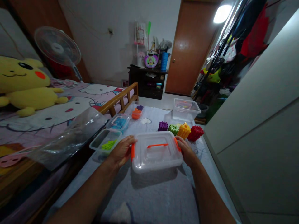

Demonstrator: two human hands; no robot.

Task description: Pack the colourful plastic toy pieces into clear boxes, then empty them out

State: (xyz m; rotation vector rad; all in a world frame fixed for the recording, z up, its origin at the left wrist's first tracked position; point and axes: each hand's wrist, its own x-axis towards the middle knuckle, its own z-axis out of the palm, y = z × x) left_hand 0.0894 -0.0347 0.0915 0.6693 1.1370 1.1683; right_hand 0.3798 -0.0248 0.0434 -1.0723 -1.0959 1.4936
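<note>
A clear plastic storage box [161, 155] with a lid, an orange handle and orange side latches is held in front of me. My left hand [122, 151] is closed around its left end by the latch. On the opposite end, my right hand [187, 151] grips beside the other latch. Shadow falls on the cloth under the box, which seems slightly raised. Just beyond it stand purple [163, 126], green [174, 129], yellow [184, 130] and red [195, 133] stacks of toy building pieces. Near my left hand is an uncovered clear box [99, 142] with lime-green pieces [108, 144].
Farther left are a container of blue pieces [118, 123] and one with orange pieces [136, 113]. A large clear bin [186, 109] stands at the back right. A wooden bed rail [121, 101] and plastic bag [74, 137] border the left; a white cabinet [261, 130] borders the right.
</note>
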